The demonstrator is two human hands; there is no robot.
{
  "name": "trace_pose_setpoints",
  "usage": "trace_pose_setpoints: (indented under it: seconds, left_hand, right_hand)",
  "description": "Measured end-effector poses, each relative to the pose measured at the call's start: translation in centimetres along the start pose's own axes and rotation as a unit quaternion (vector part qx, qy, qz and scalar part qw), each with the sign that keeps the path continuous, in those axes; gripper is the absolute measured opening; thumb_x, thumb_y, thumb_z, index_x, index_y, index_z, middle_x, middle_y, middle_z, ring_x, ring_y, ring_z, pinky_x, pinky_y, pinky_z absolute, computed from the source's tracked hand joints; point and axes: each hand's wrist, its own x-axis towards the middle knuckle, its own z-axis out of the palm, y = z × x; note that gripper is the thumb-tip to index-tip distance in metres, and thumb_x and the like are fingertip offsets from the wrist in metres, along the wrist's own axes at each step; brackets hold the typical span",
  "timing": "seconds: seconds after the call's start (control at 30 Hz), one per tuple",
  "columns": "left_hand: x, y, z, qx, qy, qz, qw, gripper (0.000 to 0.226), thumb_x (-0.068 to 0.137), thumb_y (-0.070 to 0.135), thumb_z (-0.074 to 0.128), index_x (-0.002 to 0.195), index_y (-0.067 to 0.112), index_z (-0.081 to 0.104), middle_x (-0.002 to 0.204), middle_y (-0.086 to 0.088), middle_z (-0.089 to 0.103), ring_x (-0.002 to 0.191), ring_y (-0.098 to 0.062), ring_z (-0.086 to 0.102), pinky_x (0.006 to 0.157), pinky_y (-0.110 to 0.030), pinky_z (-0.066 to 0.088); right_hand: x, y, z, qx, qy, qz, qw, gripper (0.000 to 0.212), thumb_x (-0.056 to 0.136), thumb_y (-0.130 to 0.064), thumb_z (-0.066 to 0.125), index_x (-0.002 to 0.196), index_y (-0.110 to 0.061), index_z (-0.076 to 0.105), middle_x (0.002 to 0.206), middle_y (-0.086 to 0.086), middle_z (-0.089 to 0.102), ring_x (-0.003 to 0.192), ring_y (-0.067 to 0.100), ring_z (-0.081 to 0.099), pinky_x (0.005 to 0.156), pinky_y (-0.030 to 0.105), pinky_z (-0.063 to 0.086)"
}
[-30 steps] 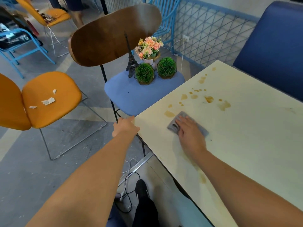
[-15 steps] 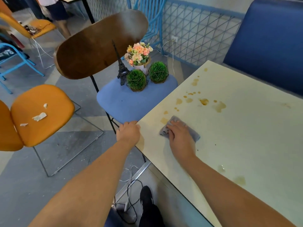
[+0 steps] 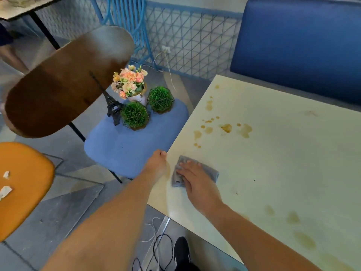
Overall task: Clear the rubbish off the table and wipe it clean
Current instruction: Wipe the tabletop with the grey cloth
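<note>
Cream tabletop (image 3: 283,163) fills the right side, glossy, with brown spill spots: a cluster (image 3: 224,128) toward the far left edge, fainter smears (image 3: 293,218) nearer the person, plus a couple of tiny dark specks mid-surface. Grey cloth (image 3: 209,171), folded and a bit crumpled, lies flat on the table near its left edge, well short of the far cluster. Right hand (image 3: 195,180) lies palm-down on the cloth, fingers straight and spread, pressing it onto the surface; the hand covers the cloth's middle, so only its left end and right corner show. Left hand (image 3: 156,163) sits at the table's left edge just beside the cloth, fingers curled; whether they wrap the edge can't be told from this angle. Beside the table: blue-seated chair (image 3: 125,151) with a dark wooden backrest, its seat carrying a small black Eiffel Tower model (image 3: 113,108), a white pot of pink-orange flowers (image 3: 130,83) and two round green plants (image 3: 134,115), all bunched at the back of the seat. Orange chair (image 3: 25,182) at the left, cut off by the frame, with white paper scraps (image 3: 5,190) on it. Blue bench back (image 3: 300,45) behind the table, blue lattice fence (image 3: 191,42) with a wall socket at the rear. Under the table edge: black shoe (image 3: 181,251) and loose cables, partly hidden. Upper left is blurred, detail unreadable.
</note>
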Motion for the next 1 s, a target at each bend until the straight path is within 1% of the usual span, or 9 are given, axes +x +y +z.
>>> trace_pose_setpoints:
  seconds: [0.13, 0.23, 0.33, 0.43, 0.5, 0.6, 0.7, 0.8, 1.0]
  left_hand:
    - [2.0, 1.9, 0.4, -0.002, -0.027, 0.028, 0.999, 0.035, 0.106, 0.023, 0.029, 0.078, 0.01, 0.045, 0.082, -0.005, 0.045, 0.087, -0.021, 0.045, 0.075, -0.03, 0.03]
    - [3.0, 3.0, 0.4, -0.006, -0.067, 0.041, 0.997, 0.035, 0.107, 0.022, 0.028, 0.1, 0.003, 0.056, 0.099, -0.012, 0.053, 0.105, -0.028, 0.052, 0.084, -0.033, 0.034]
    - [3.8, 3.5, 0.4, -0.016, -0.086, 0.043, 0.995, 0.037, 0.107, 0.02, 0.027, 0.114, 0.0, 0.057, 0.118, -0.022, 0.055, 0.12, -0.034, 0.049, 0.089, -0.033, 0.035]
    - [3.8, 4.3, 0.4, -0.007, -0.092, 0.032, 0.995, 0.044, 0.108, 0.021, 0.024, 0.134, -0.006, 0.047, 0.141, -0.022, 0.047, 0.13, -0.032, 0.043, 0.099, -0.032, 0.032]
    - [3.6, 4.6, 0.4, -0.003, -0.094, 0.023, 0.995, 0.042, 0.108, 0.015, 0.024, 0.134, -0.008, 0.045, 0.144, -0.023, 0.043, 0.132, -0.032, 0.04, 0.1, -0.031, 0.03]
    - [3.9, 5.1, 0.1, 0.012, -0.092, 0.014, 0.996, 0.034, 0.107, 0.009, 0.024, 0.114, -0.005, 0.055, 0.142, -0.026, 0.044, 0.131, -0.033, 0.042, 0.1, -0.033, 0.029]
    - [4.7, 5.0, 0.6, 0.021, -0.106, -0.004, 0.994, 0.042, 0.108, 0.018, 0.027, 0.134, -0.009, 0.045, 0.145, -0.025, 0.042, 0.134, -0.033, 0.04, 0.104, -0.034, 0.028]
    - [4.7, 5.2, 0.9, 0.01, -0.116, -0.008, 0.993, 0.044, 0.108, 0.021, 0.027, 0.135, -0.01, 0.044, 0.143, -0.025, 0.044, 0.132, -0.033, 0.041, 0.103, -0.034, 0.031]
    - [5.0, 4.7, 0.9, 0.03, -0.115, 0.0, 0.993, 0.045, 0.107, 0.019, 0.031, 0.131, -0.016, 0.045, 0.14, -0.032, 0.044, 0.129, -0.041, 0.042, 0.103, -0.041, 0.03]
  right_hand:
    - [3.6, 1.5, -1.4, -0.014, -0.013, 0.025, 0.999, 0.044, 0.1, -0.013, 0.034, 0.142, -0.021, 0.048, 0.153, -0.008, 0.038, 0.146, 0.013, 0.024, 0.117, 0.019, -0.003]
    - [6.2, 1.7, -1.4, -0.029, 0.001, 0.061, 0.998, 0.048, 0.102, -0.011, 0.035, 0.149, -0.019, 0.038, 0.158, -0.006, 0.027, 0.149, 0.013, 0.013, 0.116, 0.02, -0.007]
    - [4.2, -0.1, -0.1, 0.009, 0.045, 0.088, 0.995, 0.043, 0.101, -0.018, 0.034, 0.14, -0.016, 0.053, 0.149, -0.003, 0.045, 0.145, 0.016, 0.029, 0.117, 0.019, -0.003]
    - [1.9, -1.0, 0.6, 0.033, 0.038, 0.081, 0.995, 0.047, 0.098, -0.027, 0.028, 0.132, -0.019, 0.061, 0.142, -0.006, 0.053, 0.14, 0.012, 0.035, 0.12, 0.022, 0.005]
    - [3.4, -0.2, -0.2, 0.008, 0.026, 0.087, 0.996, 0.051, 0.098, -0.028, 0.024, 0.138, -0.02, 0.054, 0.149, -0.006, 0.045, 0.144, 0.012, 0.028, 0.119, 0.021, 0.0]
    - [6.4, 1.0, -1.3, -0.066, 0.006, 0.106, 0.992, 0.048, 0.104, -0.019, 0.031, 0.151, -0.021, 0.033, 0.161, -0.006, 0.021, 0.15, 0.013, 0.008, 0.117, 0.025, -0.006]
    - [6.5, -0.1, -0.6, -0.023, 0.045, 0.136, 0.989, 0.044, 0.104, -0.019, 0.035, 0.147, -0.019, 0.042, 0.157, -0.003, 0.032, 0.148, 0.016, 0.019, 0.117, 0.023, -0.004]
    - [3.9, -1.6, 0.6, 0.005, 0.053, 0.111, 0.992, 0.046, 0.1, -0.028, 0.03, 0.136, -0.019, 0.058, 0.144, -0.005, 0.051, 0.14, 0.016, 0.037, 0.119, 0.026, 0.008]
    - [7.4, 1.0, -2.0, -0.07, -0.042, 0.122, 0.989, 0.045, 0.106, -0.025, 0.027, 0.152, -0.027, 0.03, 0.161, -0.01, 0.019, 0.15, 0.011, 0.007, 0.119, 0.029, 0.0]
